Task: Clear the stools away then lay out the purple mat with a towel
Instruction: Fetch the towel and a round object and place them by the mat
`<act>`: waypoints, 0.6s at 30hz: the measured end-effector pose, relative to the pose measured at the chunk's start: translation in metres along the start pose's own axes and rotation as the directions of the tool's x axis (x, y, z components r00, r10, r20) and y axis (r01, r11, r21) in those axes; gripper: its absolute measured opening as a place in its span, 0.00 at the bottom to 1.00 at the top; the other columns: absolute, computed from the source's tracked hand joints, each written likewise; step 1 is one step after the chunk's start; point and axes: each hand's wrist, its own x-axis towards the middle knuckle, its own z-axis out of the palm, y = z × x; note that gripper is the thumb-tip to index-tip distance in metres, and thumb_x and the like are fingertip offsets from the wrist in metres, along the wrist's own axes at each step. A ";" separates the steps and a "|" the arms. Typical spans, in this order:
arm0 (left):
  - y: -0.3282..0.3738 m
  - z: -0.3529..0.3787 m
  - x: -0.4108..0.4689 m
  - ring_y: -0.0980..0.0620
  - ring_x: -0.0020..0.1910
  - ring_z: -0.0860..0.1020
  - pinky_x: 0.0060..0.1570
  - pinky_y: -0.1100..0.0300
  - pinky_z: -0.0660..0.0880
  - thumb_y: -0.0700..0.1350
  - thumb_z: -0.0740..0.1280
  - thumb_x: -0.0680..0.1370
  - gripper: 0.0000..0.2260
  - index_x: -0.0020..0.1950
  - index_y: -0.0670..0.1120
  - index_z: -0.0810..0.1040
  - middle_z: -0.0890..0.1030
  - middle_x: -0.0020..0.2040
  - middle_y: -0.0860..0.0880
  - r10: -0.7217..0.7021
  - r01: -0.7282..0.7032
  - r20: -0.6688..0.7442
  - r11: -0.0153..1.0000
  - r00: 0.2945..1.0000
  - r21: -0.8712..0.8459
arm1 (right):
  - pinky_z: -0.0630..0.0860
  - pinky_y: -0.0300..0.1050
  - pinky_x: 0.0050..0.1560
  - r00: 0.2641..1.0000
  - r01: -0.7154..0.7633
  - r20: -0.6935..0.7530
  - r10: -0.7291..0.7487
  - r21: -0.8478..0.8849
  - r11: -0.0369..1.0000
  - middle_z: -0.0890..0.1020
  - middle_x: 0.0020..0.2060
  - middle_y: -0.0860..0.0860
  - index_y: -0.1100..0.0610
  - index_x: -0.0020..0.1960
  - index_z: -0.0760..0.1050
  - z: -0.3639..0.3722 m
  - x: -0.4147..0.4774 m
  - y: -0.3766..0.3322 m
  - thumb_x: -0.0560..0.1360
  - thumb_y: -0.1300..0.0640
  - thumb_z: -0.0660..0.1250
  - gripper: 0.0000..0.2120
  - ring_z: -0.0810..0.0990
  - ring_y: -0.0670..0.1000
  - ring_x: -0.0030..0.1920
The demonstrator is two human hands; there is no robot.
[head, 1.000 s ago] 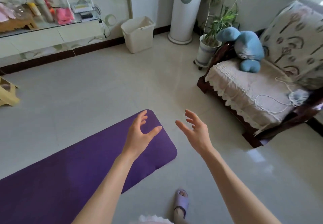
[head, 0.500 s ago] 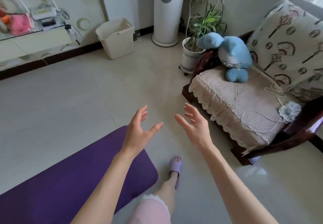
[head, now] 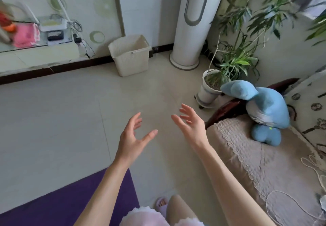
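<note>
diagonally, the purple mat (head: 53,206) runs lower-left, under the left hand's (head: 131,141) forearm.

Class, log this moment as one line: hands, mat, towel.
left hand: open, empty | right hand: open, empty | mat: flat on floor | towel: none on visible mat

Both bare hands raised over the pale tiled floor (head: 74,120), palms facing, fingers spread, empty: left hand (head: 131,138), right hand (head: 191,126). Flat purple foam mat (head: 67,204) lies lower left. Blue plush toy (head: 262,112) sits on the lace-covered wooden chair (head: 255,164). White woven plastic bin (head: 130,54) stands by the wall.
</note>
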 end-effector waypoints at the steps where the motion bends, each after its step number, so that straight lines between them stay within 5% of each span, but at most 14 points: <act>1: 0.001 -0.004 0.023 0.61 0.60 0.73 0.61 0.60 0.67 0.52 0.76 0.69 0.33 0.70 0.56 0.66 0.74 0.62 0.56 0.001 -0.002 -0.027 1.000 1.000 -0.008 | 0.75 0.44 0.58 1.000 0.009 0.026 -0.009 -0.001 1.000 0.79 0.55 0.45 0.51 0.68 0.71 0.009 0.025 -0.009 0.72 0.48 0.72 0.26 0.80 0.46 0.54; 9: 0.003 -0.057 0.174 0.62 0.59 0.74 0.60 0.60 0.68 0.50 0.76 0.68 0.31 0.68 0.57 0.66 0.75 0.61 0.56 -0.058 0.045 -0.218 0.997 0.974 -0.063 | 0.76 0.49 0.60 0.971 0.079 0.227 -0.080 0.014 0.997 0.80 0.54 0.45 0.50 0.66 0.72 0.100 0.195 -0.069 0.72 0.49 0.72 0.24 0.81 0.46 0.53; 18: 0.002 -0.211 0.320 0.57 0.60 0.74 0.61 0.59 0.68 0.50 0.76 0.68 0.32 0.69 0.55 0.66 0.75 0.60 0.54 -0.182 0.121 -0.526 0.981 0.831 -0.150 | 0.76 0.45 0.58 0.786 0.203 0.594 -0.171 0.014 0.979 0.80 0.54 0.47 0.52 0.67 0.72 0.303 0.354 -0.186 0.73 0.50 0.71 0.23 0.81 0.45 0.52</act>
